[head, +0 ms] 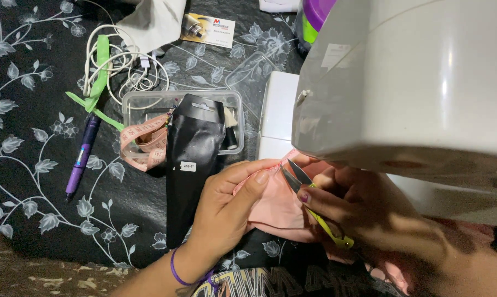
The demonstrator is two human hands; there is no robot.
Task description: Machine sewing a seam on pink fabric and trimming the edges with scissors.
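While left hand (226,206) pinches pink fabric (273,206), right hand (364,212) grips snips (314,203); tray (133,102) holds tape measure (144,144).

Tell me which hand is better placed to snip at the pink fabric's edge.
Right. The right hand holds the yellow-handled thread snips, their open blades at the pink fabric edge. The left hand only pinches that edge, likely steadying it.

The sewing machine (413,77) is smooth, glossy white plastic that catches the light. The pink fabric (278,206) looks soft, matt cloth. The snips (309,201) have bright metal blades and yellow-green plastic grips. The dark floral cloth (34,181) is matt. The clear box (144,102) is shiny plastic, and the black packet (193,159) has a glossy sheen.
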